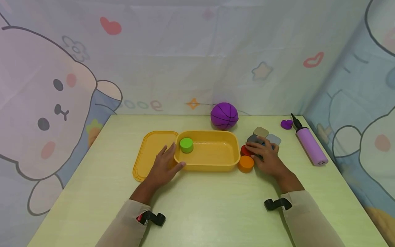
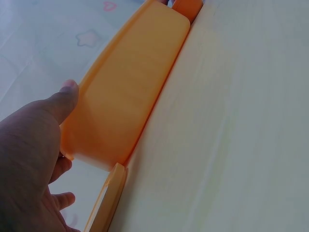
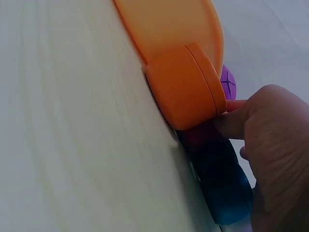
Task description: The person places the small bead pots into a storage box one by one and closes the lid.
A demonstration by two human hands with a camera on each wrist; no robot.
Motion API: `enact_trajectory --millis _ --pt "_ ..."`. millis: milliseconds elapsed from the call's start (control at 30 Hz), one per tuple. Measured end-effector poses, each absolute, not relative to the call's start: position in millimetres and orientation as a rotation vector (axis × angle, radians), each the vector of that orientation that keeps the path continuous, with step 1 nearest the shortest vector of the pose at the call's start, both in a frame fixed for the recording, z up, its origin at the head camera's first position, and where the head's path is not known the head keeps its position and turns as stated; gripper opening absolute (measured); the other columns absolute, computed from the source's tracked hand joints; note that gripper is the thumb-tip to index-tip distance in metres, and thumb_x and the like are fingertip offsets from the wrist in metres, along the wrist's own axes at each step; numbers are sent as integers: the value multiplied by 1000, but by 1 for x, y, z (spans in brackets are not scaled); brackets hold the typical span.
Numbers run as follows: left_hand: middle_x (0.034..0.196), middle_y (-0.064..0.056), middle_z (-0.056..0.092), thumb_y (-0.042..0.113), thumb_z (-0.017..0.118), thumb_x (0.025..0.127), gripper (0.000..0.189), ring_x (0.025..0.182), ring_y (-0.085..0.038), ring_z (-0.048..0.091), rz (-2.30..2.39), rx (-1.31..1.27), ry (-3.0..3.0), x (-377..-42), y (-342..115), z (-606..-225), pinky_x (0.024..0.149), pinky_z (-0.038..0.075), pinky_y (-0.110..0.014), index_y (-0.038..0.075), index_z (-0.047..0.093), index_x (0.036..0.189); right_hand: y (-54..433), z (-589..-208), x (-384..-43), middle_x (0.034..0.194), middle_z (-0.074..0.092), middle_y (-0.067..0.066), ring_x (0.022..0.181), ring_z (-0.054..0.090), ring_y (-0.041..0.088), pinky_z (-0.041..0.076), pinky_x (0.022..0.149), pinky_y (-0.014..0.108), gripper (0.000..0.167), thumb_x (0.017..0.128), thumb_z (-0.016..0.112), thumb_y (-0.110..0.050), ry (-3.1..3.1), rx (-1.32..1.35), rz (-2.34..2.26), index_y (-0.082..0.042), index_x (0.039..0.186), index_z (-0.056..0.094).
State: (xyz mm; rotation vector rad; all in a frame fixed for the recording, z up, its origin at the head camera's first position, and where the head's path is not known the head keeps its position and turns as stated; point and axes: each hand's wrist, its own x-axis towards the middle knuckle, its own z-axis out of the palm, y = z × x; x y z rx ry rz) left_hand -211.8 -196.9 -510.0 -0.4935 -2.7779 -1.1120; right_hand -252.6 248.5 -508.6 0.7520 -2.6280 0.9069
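A yellow rectangular box (image 1: 213,168) stands on the table, with a small green round tub (image 1: 186,145) inside its left end. At the box's left front corner is my left hand (image 1: 165,166), fingers spread and fairly straight, thumb touching the rim in the left wrist view. My right hand (image 1: 266,157) pinches a red round tub (image 1: 244,151) between thumb and fingers, just past the box's right end. An orange lidded tub (image 3: 181,89) sits in front of the red one, close against the box. Beneath and beside the right hand is a blue tub (image 3: 227,195), partly hidden.
Dark grey (image 1: 253,138), tan (image 1: 261,132) and light grey tubs (image 1: 274,139) cluster behind the right hand. The yellow lid (image 1: 154,147) lies left of the box. Behind stands a purple ball (image 1: 224,116); a purple heart (image 1: 286,124) and pink pump (image 1: 312,146) lie right.
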Motion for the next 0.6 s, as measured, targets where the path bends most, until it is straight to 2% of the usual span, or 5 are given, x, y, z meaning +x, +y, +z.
enact_trajectory --millis 133,367,600 --pt "181 -13 28 67 58 106 95 167 -53 18 -1113 -502 -2757 -212 -197 -513 128 12 -83 8 27 174 250 -509 -253 155 64 22 156 29 54 14 110 80 39 103 68 1 -2645 769 880 -2 142 72" --pt "182 -10 26 49 68 106 90 170 -49 14 -1101 -451 -2835 -209 -195 -504 132 10 -78 8 24 174 252 -513 -256 153 66 21 154 31 52 16 109 79 39 102 70 1 -2651 783 853 -2 141 73" --pt "181 -14 28 58 65 105 94 168 -52 17 -1103 -463 -2810 -210 -195 -505 129 13 -82 6 27 173 251 -513 -258 152 66 20 151 33 51 16 109 77 39 102 70 4 -2649 792 833 -2 140 73"
